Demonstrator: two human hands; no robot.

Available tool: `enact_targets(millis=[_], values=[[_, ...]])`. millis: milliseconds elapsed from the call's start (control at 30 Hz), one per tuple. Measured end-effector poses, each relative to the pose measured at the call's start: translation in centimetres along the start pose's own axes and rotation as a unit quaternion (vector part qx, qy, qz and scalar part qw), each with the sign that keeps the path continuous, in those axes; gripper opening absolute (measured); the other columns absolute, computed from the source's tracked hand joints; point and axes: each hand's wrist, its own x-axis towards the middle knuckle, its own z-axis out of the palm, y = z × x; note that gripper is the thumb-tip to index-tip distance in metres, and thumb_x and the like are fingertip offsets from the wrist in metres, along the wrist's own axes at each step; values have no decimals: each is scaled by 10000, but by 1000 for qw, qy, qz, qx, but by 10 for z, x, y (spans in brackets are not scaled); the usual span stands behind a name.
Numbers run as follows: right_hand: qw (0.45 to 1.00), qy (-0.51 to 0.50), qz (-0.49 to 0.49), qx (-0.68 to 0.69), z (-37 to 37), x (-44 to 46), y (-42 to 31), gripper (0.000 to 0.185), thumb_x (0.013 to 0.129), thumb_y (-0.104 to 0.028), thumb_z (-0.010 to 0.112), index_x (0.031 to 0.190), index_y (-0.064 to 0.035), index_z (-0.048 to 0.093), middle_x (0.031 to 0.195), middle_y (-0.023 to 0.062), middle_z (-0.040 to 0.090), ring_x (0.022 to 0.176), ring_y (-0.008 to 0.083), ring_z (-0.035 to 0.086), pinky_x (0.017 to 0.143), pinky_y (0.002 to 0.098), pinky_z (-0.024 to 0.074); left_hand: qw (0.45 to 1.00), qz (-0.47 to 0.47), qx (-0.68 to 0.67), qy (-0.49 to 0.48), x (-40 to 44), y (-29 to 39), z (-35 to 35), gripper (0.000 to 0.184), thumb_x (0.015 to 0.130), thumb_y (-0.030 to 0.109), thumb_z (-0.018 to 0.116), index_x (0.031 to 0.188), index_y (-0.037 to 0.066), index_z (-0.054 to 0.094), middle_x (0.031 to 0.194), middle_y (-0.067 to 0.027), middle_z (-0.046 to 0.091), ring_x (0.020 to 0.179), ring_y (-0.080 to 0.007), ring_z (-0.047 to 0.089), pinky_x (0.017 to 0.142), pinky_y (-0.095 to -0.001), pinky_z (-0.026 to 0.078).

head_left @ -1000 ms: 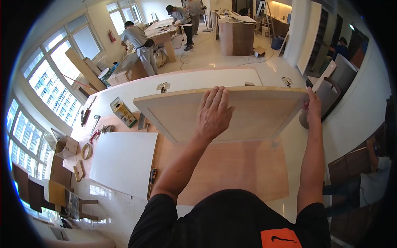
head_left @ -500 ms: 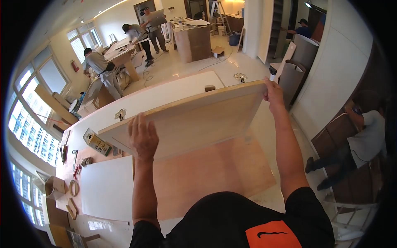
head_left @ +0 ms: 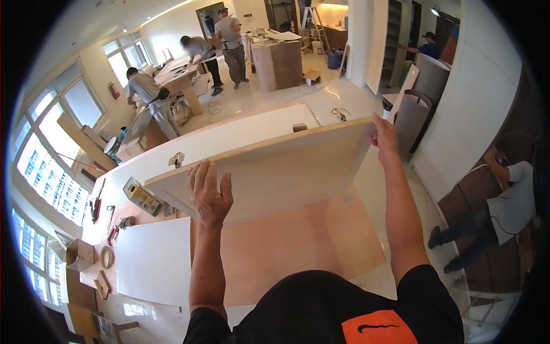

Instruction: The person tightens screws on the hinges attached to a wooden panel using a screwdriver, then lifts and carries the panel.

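Note:
A pale wooden panel point(head_left: 275, 172) with a raised frame stands tilted on its long edge over the pinkish worktable point(head_left: 298, 252). Metal hinges show at its far side, one near each end. My left hand point(head_left: 209, 194) lies against the panel's upper left part, fingers stretched and thumb apart. At the upper right corner, my right hand point(head_left: 385, 137) is closed round the panel's edge. A white board point(head_left: 154, 261) lies left of the panel, and a rectangular can point(head_left: 142, 196) stands beyond that board.
A tape roll point(head_left: 106, 257), a small wooden piece point(head_left: 102, 285) and tools lie at the table's left. Several people work at the back. One person point(head_left: 510, 200) is at the right, near brown panels. Rolled sheets point(head_left: 411, 120) stand beyond my right hand.
The view has turned, so the panel appears further left and more slanted. My left hand is now nearer the panel's left end. My right hand still holds the right corner.

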Motion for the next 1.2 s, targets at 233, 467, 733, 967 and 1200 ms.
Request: enact_targets(millis=[233,467,733,967,1200], values=[[1000,-15,1,6,-9,-5,2,433,895,-475,720,876,-43,695,617,-41,450,526,66,419,483,242,358,931,-283,27,229,-49,-88,-12,393,988,146,578,1314,-72,554,1350,-223,560,1236,-371,536,1086,-456,407],[988,72,-92,-97,-28,-28,28,476,992,-463,562,947,-1,669,794,21,601,731,148,560,738,322,449,557,-684,-425,201,-172,-195,-20,625,1028,624,316,1186,103,624,1133,-35,655,1169,-135,532,914,-345,335],[967,21,-38,252,-54,-76,65,478,1010,-475,483,938,-22,619,964,91,652,958,233,612,964,380,427,594,-577,-516,218,-253,-181,15,512,1025,560,374,998,86,567,844,-91,620,761,-231,603,720,-375,516],[937,-33,-61,342,-83,-107,54,439,991,-448,489,854,-54,622,813,85,633,827,231,599,859,363,461,511,-617,-493,339,-198,-134,-10,427,998,460,509,1168,77,590,794,-68,604,554,-176,540,516,-315,485],[899,6,-15,437,-107,-123,45,517,968,-531,497,827,-60,657,798,78,653,781,227,596,740,368,475,751,-398,-427,310,-128,-217,-47,430,1052,338,453,1304,5,555,855,-38,508,768,-128,532,657,-284,511]])
